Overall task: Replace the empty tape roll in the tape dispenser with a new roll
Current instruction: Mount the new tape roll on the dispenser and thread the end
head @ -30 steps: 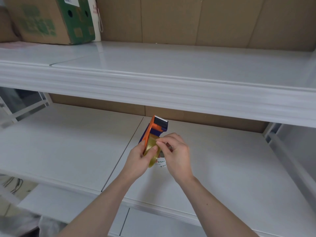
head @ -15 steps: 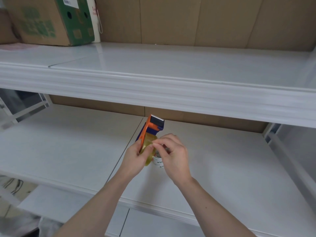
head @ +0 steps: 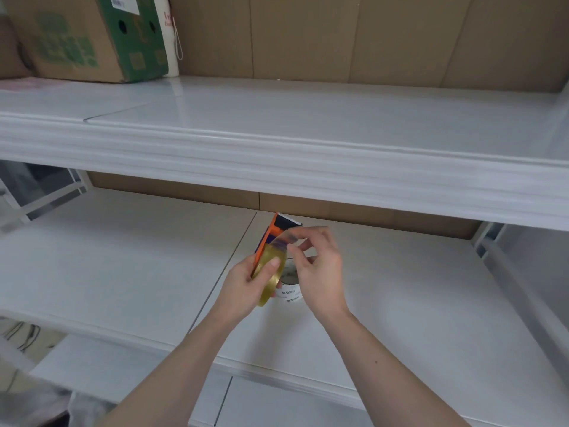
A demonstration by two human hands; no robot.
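An orange and dark blue tape dispenser (head: 272, 233) is held upright over the middle shelf (head: 123, 260), with a yellowish clear tape roll (head: 268, 280) mounted in it. My left hand (head: 246, 286) grips the dispenser and roll from the left, thumb pressed on the roll's face. My right hand (head: 318, 266) pinches the loose clear tape end (head: 284, 240) near the dispenser's top. A white empty tape core (head: 288, 283) with printed letters stands on the shelf just behind the roll, partly hidden by both hands.
The white upper shelf (head: 277, 155) overhangs close above the hands. A cardboard box with green print (head: 89, 35) and a white bag (head: 167, 32) sit on it at the far left. Brown board backs the shelves. A white frame post (head: 489, 238) stands at right.
My right hand's fingers have lifted from the roll's face up toward the dispenser's top, drawing out a strip of clear tape. The white core shows more behind the roll.
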